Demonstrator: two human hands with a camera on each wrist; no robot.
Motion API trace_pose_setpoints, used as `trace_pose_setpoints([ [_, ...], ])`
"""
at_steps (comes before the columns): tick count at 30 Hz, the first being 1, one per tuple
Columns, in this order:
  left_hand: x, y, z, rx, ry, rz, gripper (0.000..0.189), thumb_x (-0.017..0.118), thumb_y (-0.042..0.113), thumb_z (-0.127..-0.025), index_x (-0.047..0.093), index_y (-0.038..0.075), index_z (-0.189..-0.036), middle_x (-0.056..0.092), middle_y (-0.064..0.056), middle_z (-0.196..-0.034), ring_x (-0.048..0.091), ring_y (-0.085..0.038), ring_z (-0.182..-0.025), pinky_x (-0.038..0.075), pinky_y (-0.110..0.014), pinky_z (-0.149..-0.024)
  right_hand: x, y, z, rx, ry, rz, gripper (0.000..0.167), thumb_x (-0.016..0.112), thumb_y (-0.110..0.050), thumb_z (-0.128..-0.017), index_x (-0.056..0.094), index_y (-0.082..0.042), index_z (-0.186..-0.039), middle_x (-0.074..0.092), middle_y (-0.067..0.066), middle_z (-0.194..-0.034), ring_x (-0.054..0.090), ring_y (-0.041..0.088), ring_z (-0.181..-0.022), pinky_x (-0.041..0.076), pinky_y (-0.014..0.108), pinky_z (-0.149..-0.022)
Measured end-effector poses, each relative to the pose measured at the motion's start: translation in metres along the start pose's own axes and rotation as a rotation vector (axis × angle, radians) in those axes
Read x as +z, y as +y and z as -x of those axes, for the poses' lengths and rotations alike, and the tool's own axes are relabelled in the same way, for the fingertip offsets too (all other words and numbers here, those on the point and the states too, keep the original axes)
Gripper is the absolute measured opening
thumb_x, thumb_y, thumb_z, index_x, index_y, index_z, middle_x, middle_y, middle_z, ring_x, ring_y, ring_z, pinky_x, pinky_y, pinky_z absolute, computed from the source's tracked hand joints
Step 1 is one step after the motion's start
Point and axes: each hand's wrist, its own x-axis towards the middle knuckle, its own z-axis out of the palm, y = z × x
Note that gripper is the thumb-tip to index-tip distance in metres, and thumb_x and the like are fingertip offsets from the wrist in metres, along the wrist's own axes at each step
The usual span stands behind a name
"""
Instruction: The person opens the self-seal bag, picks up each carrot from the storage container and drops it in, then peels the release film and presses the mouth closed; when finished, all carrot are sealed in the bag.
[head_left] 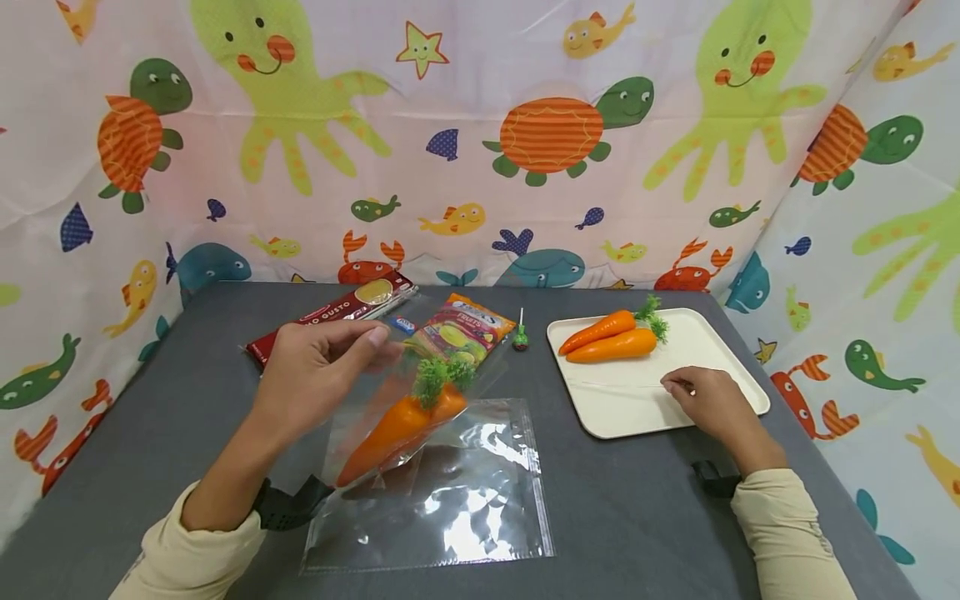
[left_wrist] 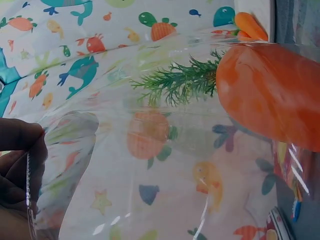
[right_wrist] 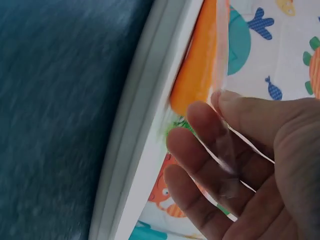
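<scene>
My left hand [head_left: 318, 367] pinches the edge of a clear plastic bag [left_wrist: 115, 175] and holds it raised. Inside the bag are orange carrots [head_left: 401, 425] with green leafy tops, slanting down to the left. Another clear plastic bag [head_left: 480, 533] lies flat below them on the table. Over the right part of the white tray [head_left: 615, 412], my right hand [head_left: 708, 404] pinches a thin clear strip [right_wrist: 223, 45] between thumb and index finger. The other fingers of that hand are loosely bent. Two carrots [head_left: 615, 343] with green tops lie on the tray's far side.
Behind my left hand lie a dark red packet [head_left: 345, 312] and a colourful fruit-sweets bag [head_left: 465, 329]. A small green-wrapped lollipop [head_left: 521, 337] is left of the tray. A patterned curtain [head_left: 465, 175] rises behind the grey table [head_left: 600, 517].
</scene>
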Motion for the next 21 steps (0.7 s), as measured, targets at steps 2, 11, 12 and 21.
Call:
trace_pose_setpoints([
  [2, 0.000, 0.000, 0.000, 0.001, -0.001, 0.008, 0.020, 0.066, 0.014, -0.094, 0.074, 0.000, -0.105, 0.074, -0.003, -0.085, 0.071, -0.009, -0.078, 0.056, -0.024, -0.072, -0.002, 0.003, 0.002, 0.019, -0.012, 0.002, 0.012, 0.066, -0.005, -0.091, 0.073, 0.001, -0.098, 0.069, 0.014, -0.093, 0.060, 0.028, -0.081, 0.051, 0.044, -0.070],
  [11, 0.002, 0.001, 0.000, 0.003, -0.010, 0.012, 0.021, 0.067, 0.014, -0.094, 0.073, 0.000, -0.108, 0.074, -0.004, -0.086, 0.071, -0.009, -0.079, 0.055, -0.024, -0.073, -0.002, 0.010, 0.010, 0.080, -0.003, -0.029, 0.024, 0.065, -0.009, -0.092, 0.069, 0.004, -0.111, 0.063, 0.028, -0.112, 0.053, 0.046, -0.107, 0.040, 0.064, -0.092],
  [12, 0.002, 0.001, -0.001, 0.004, -0.013, 0.011, 0.021, 0.066, 0.014, -0.094, 0.073, 0.000, -0.108, 0.074, -0.004, -0.086, 0.071, -0.009, -0.080, 0.055, -0.024, -0.073, -0.002, 0.009, 0.011, 0.071, 0.034, -0.033, 0.026, 0.065, -0.009, -0.092, 0.067, 0.005, -0.113, 0.062, 0.029, -0.114, 0.051, 0.048, -0.110, 0.038, 0.066, -0.093],
  [21, 0.004, 0.005, -0.002, 0.059, -0.020, 0.017, 0.019, 0.067, 0.008, -0.093, 0.073, -0.001, -0.108, 0.074, -0.003, -0.086, 0.071, -0.008, -0.081, 0.056, -0.025, -0.073, -0.004, -0.025, 0.004, -0.054, 0.375, -0.282, 0.029, 0.065, -0.009, -0.094, 0.065, 0.000, -0.122, 0.064, 0.020, -0.118, 0.058, 0.030, -0.110, 0.048, 0.024, -0.092],
])
